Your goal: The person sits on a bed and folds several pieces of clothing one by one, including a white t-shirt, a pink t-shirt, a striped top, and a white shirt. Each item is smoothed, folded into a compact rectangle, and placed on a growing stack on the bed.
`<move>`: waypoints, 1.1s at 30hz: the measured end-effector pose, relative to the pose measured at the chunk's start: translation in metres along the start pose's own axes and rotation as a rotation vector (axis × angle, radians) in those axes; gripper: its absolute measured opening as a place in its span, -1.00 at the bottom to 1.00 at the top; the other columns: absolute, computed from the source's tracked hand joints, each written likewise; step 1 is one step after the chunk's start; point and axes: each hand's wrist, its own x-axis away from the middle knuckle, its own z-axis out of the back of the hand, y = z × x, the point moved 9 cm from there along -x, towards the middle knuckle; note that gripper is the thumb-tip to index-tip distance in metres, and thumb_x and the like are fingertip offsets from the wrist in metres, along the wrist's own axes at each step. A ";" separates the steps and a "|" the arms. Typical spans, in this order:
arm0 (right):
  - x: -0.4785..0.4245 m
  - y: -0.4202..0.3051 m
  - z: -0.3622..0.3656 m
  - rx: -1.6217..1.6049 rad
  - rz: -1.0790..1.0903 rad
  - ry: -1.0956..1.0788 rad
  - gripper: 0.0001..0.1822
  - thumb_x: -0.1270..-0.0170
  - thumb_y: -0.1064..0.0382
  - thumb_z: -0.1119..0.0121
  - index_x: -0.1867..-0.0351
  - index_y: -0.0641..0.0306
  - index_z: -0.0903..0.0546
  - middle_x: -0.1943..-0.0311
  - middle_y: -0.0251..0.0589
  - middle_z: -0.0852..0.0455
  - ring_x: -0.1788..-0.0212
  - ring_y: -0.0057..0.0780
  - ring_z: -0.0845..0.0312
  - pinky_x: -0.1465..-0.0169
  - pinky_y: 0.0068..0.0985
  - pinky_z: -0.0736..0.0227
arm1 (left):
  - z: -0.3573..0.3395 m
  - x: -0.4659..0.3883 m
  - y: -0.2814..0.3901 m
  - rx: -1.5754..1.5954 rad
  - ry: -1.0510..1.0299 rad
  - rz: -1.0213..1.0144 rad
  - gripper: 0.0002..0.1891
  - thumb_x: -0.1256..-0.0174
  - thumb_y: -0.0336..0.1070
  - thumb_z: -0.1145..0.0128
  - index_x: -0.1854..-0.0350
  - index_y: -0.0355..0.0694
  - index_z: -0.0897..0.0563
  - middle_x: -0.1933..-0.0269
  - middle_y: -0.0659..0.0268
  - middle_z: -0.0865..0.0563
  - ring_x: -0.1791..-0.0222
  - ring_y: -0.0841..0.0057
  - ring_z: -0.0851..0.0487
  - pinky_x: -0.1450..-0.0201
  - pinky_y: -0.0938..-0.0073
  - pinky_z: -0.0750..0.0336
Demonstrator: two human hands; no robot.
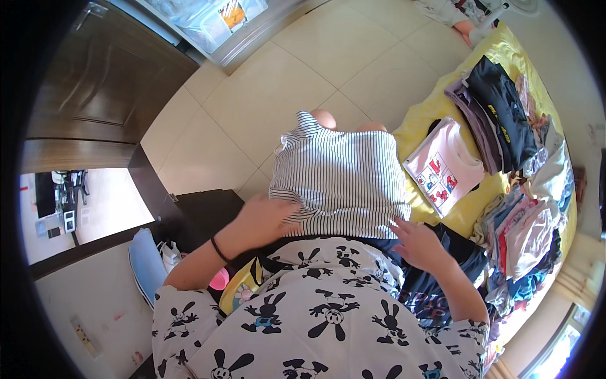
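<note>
A striped white-and-dark garment (345,175) lies spread over my lap, its near edge close to my waist. My left hand (265,220) rests on the garment's near left part, where the cloth is bunched into creases; the hand is slightly blurred. At the near right corner, my right hand (416,241) touches the cloth with its fingertips, fingers apart. Whether either hand pinches the fabric I cannot tell. To the right, a folded pink T-shirt (445,166) with a printed front lies on the yellow bedding (419,113).
Folded dark clothes (502,113) and a heap of mixed garments (525,237) cover the bed at right. Dark clothing (440,284) lies beside my right arm. A brown door (113,80) stands at left, an open storage drawer (213,33) at the top.
</note>
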 end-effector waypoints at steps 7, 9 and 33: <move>-0.103 0.103 0.048 -0.375 -0.233 0.414 -0.85 -0.16 0.35 -0.05 0.29 0.32 -0.60 0.41 0.06 -0.63 0.33 -0.02 -0.57 0.25 -0.28 -0.46 | -0.002 -0.100 -0.192 0.503 0.540 0.625 -0.42 -0.17 0.08 -0.16 0.00 -0.41 -0.53 0.08 0.03 -0.65 0.05 0.29 -0.60 -0.02 0.35 -0.45; -0.142 0.137 0.035 -0.293 -0.280 0.396 -0.75 -0.11 0.45 0.01 0.19 0.24 -0.61 0.17 0.02 -0.64 0.12 -0.06 -0.56 0.07 -0.32 -0.48 | -0.045 -0.125 -0.216 1.011 0.304 0.869 -0.39 -0.14 0.10 -0.21 0.03 -0.44 -0.53 0.10 0.06 -0.66 0.05 0.37 -0.61 -0.02 0.39 -0.45; -0.072 0.057 0.025 0.235 0.117 0.414 -0.87 0.13 0.34 -0.08 0.45 0.11 -0.53 0.53 -0.35 -0.50 0.39 -0.40 -0.52 0.30 -0.43 -0.42 | 0.007 -0.024 -0.029 0.299 0.237 -0.306 -0.71 -0.02 -0.32 -0.30 0.19 -0.21 -0.55 0.26 0.23 -0.59 0.35 0.28 -0.55 0.29 0.40 -0.46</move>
